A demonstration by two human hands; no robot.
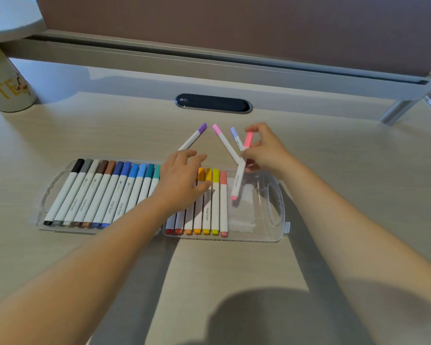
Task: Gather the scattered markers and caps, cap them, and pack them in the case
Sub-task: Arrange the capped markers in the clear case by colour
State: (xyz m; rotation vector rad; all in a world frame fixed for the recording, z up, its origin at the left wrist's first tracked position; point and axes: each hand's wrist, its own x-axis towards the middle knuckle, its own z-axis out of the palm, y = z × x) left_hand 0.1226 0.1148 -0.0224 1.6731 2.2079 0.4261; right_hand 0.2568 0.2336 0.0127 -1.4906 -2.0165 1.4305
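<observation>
A clear plastic case (pixel 271 230) lies open on the desk, holding a row of several capped markers (pixel 110 192) from black through blue to salmon. My left hand (pixel 182 180) rests flat, fingers straight, on the markers in the middle of the row. My right hand (pixel 264 148) pinches a coral-pink capped marker (pixel 239 178), tilted above the case's bare right end. Behind the case lie a purple-capped marker (pixel 194 138), a pink-capped marker (pixel 224 143) and a lavender-capped marker (pixel 235 136), partly hidden by my right hand.
A white mug (pixel 8 90) with yellow lettering stands at the far left under a round grey base (pixel 13 23). A dark oval cable slot (pixel 213 103) sits behind the markers. A raised shelf with a metal leg (pixel 396 110) runs along the back.
</observation>
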